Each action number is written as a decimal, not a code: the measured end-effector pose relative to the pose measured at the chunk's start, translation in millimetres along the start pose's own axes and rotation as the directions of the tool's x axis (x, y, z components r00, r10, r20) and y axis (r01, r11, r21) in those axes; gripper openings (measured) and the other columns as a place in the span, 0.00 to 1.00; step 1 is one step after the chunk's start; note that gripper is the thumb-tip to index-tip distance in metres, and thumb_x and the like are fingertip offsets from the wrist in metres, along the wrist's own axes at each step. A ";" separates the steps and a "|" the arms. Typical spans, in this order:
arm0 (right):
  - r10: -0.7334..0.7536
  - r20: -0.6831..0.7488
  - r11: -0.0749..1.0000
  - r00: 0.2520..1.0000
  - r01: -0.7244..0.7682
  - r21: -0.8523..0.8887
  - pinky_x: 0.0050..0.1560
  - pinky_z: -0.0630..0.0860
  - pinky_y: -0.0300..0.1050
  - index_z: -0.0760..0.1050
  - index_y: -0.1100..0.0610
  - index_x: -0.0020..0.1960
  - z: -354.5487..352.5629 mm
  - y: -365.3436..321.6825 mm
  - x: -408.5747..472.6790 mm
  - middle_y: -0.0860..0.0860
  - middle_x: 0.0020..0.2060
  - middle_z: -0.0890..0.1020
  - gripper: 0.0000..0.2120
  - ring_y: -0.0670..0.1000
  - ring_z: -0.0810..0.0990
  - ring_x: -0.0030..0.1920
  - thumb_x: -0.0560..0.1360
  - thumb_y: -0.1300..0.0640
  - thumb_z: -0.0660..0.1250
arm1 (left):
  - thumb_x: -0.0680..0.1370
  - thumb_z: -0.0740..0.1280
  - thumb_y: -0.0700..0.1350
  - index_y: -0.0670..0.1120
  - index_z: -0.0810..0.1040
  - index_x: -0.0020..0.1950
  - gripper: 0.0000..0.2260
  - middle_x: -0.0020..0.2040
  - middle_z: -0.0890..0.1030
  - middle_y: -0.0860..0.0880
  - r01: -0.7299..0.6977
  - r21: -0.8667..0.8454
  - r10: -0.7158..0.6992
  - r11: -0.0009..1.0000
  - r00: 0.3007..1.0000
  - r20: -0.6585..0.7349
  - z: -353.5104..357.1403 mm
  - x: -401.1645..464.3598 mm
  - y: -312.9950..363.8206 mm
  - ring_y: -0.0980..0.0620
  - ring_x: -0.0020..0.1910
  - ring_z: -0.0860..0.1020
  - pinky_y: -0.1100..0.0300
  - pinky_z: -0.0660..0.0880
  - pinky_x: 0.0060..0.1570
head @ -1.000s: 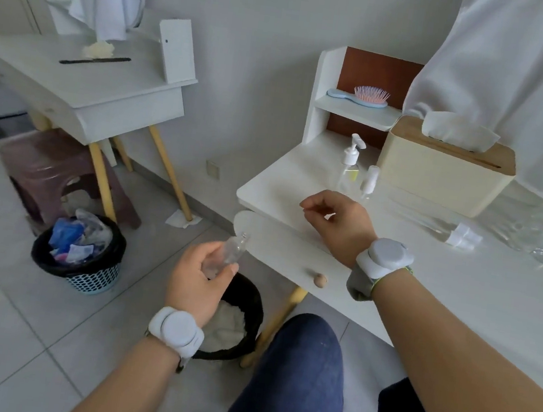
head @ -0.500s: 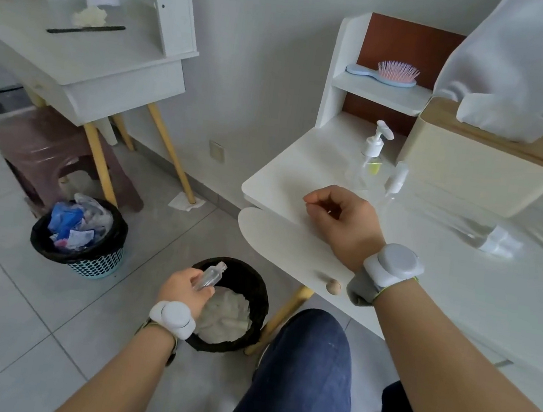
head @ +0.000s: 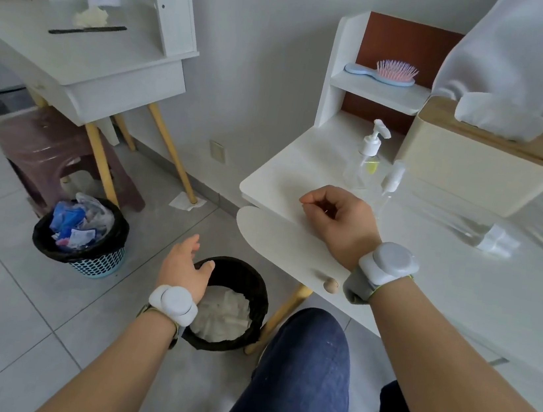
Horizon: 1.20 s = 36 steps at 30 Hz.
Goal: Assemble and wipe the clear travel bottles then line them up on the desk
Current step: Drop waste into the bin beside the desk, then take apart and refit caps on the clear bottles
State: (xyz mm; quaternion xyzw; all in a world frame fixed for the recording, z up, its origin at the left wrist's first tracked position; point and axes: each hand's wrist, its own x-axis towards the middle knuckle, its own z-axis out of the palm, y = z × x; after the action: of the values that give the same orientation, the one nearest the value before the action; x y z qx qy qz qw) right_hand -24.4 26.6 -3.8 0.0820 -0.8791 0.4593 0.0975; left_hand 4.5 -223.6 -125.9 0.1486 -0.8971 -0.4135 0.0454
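On the white desk (head: pixel 458 299) a clear pump bottle (head: pixel 366 159) with a white head stands upright near the back. A slim clear spray bottle (head: pixel 391 183) stands just right of it. Another clear bottle with a white cap (head: pixel 495 239) lies on its side further right. My right hand (head: pixel 337 218) rests on the desk's front left corner, fingers curled in, nothing visible in it. My left hand (head: pixel 185 270) hangs low over the rim of a black waste bin (head: pixel 260 294) on the floor, fingers spread and holding nothing.
A cream tissue box (head: pixel 476 163) stands at the back of the desk. A pink hairbrush (head: pixel 384 72) lies on the small shelf. A second bin (head: pixel 84 250) with rubbish, a brown stool (head: pixel 46 152) and another white table (head: pixel 92 61) stand to the left. White paper lies inside the black bin.
My left hand went down from chest height to the black bin while holding a small clear bottle. The bottle is now out of the hand and the fingers have opened. The right hand stayed put.
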 end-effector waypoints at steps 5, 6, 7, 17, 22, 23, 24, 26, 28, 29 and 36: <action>-0.033 -0.004 0.999 0.999 0.033 -0.007 0.40 0.70 0.27 0.81 0.50 0.49 -1.3 -5.4 -3.7 0.47 0.43 0.82 0.06 0.40 0.75 0.38 0.77 0.58 0.67 | 0.75 0.70 0.42 0.48 0.70 0.69 0.22 0.58 0.76 0.51 -0.163 -0.056 0.155 0.985 0.979 -0.130 -11.1 -7.7 36.3 0.56 0.52 0.74 0.61 0.70 0.51; -0.042 -0.003 0.999 0.999 0.042 0.002 0.40 0.70 0.27 0.81 0.50 0.49 -1.7 -6.9 -4.7 0.48 0.43 0.82 0.06 0.40 0.75 0.37 0.78 0.58 0.67 | 0.75 0.70 0.42 0.47 0.71 0.68 0.22 0.57 0.76 0.51 -0.203 -0.067 0.191 0.977 0.969 -0.154 -13.6 -9.9 44.4 0.56 0.52 0.75 0.60 0.70 0.51; -0.049 0.000 0.999 0.999 0.049 0.012 0.41 0.71 0.27 0.81 0.49 0.49 -2.0 -8.3 -5.7 0.48 0.43 0.82 0.06 0.39 0.75 0.37 0.78 0.58 0.67 | 0.74 0.71 0.42 0.47 0.72 0.67 0.21 0.57 0.76 0.51 -0.243 -0.072 0.227 0.967 0.958 -0.177 -16.0 -12.3 52.0 0.55 0.53 0.75 0.59 0.72 0.51; -0.248 -0.096 0.968 0.964 0.242 -0.063 0.46 0.71 0.30 0.82 0.56 0.51 -34.8 -31.1 -19.2 0.47 0.44 0.82 0.07 0.44 0.76 0.42 0.77 0.63 0.67 | 0.74 0.71 0.40 0.49 0.75 0.64 0.19 0.54 0.73 0.55 -0.483 -0.136 0.457 0.865 0.870 -0.182 -20.0 -27.1 120.6 0.54 0.54 0.76 0.55 0.74 0.56; -0.359 -0.233 0.929 0.904 0.323 -0.180 0.46 0.73 0.38 0.82 0.58 0.49 -60.8 -41.5 -20.4 0.49 0.41 0.80 0.07 0.51 0.76 0.41 0.76 0.66 0.68 | 0.74 0.70 0.41 0.50 0.76 0.64 0.18 0.56 0.76 0.52 -0.536 -0.126 0.527 0.835 0.844 -0.097 -5.9 -30.4 148.7 0.53 0.54 0.75 0.52 0.74 0.56; -0.364 -0.256 0.926 0.896 0.319 -0.201 0.46 0.72 0.36 0.82 0.58 0.49 -66.2 -41.8 -19.0 0.48 0.40 0.79 0.07 0.50 0.76 0.40 0.75 0.66 0.67 | 0.74 0.70 0.41 0.50 0.76 0.64 0.18 0.56 0.76 0.52 -0.545 -0.122 0.539 0.829 0.838 -0.084 -2.8 -31.0 153.9 0.53 0.54 0.75 0.52 0.74 0.55; -0.367 -0.280 0.924 0.887 0.312 -0.223 0.45 0.71 0.34 0.82 0.58 0.49 -71.7 -41.3 -17.2 0.48 0.40 0.78 0.07 0.49 0.75 0.40 0.75 0.67 0.67 | 0.74 0.70 0.40 0.49 0.76 0.64 0.18 0.55 0.76 0.51 -0.552 -0.127 0.548 0.824 0.834 -0.067 0.6 -31.7 159.3 0.52 0.54 0.75 0.52 0.74 0.55; -0.359 -0.337 0.923 0.870 0.279 -0.264 0.44 0.69 0.33 0.82 0.58 0.49 -82.0 -38.5 -12.9 0.49 0.41 0.78 0.09 0.49 0.74 0.41 0.74 0.68 0.67 | 0.74 0.70 0.40 0.49 0.77 0.64 0.18 0.55 0.76 0.51 -0.556 -0.145 0.558 0.818 0.829 -0.032 7.2 -33.4 168.4 0.52 0.54 0.75 0.53 0.74 0.56; -0.327 -0.383 0.927 0.864 0.215 -0.307 0.46 0.69 0.39 0.82 0.58 0.50 -92.0 -34.1 -7.1 0.51 0.44 0.79 0.10 0.53 0.75 0.44 0.73 0.68 0.67 | 0.74 0.70 0.41 0.49 0.76 0.64 0.18 0.55 0.76 0.51 -0.554 -0.143 0.560 0.820 0.829 -0.001 13.8 -34.2 176.0 0.53 0.55 0.75 0.55 0.74 0.56; -0.301 -0.384 0.927 0.873 0.174 -0.333 0.47 0.68 0.41 0.82 0.57 0.52 -94.0 -30.7 -4.2 0.52 0.46 0.79 0.11 0.55 0.75 0.47 0.73 0.68 0.68 | 0.75 0.70 0.42 0.50 0.76 0.64 0.18 0.55 0.76 0.51 -0.552 -0.137 0.559 0.822 0.829 0.016 16.4 -34.5 177.1 0.53 0.55 0.75 0.56 0.74 0.56; -0.102 -0.196 0.907 0.975 0.011 -0.421 0.52 0.62 0.40 0.78 0.49 0.60 -103.5 -8.0 10.1 0.49 0.54 0.77 0.12 0.54 0.71 0.55 0.76 0.51 0.68 | 0.75 0.70 0.45 0.51 0.75 0.65 0.18 0.57 0.77 0.54 -0.549 -0.121 0.560 0.827 0.823 0.093 32.9 -32.7 191.1 0.55 0.57 0.75 0.64 0.70 0.54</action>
State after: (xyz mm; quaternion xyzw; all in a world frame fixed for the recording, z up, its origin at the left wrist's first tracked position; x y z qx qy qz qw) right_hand -22.4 106.7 62.8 0.0351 -0.9385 0.2638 0.2198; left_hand -14.8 -72.4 -1.7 -0.1470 -0.8832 -0.4304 0.1141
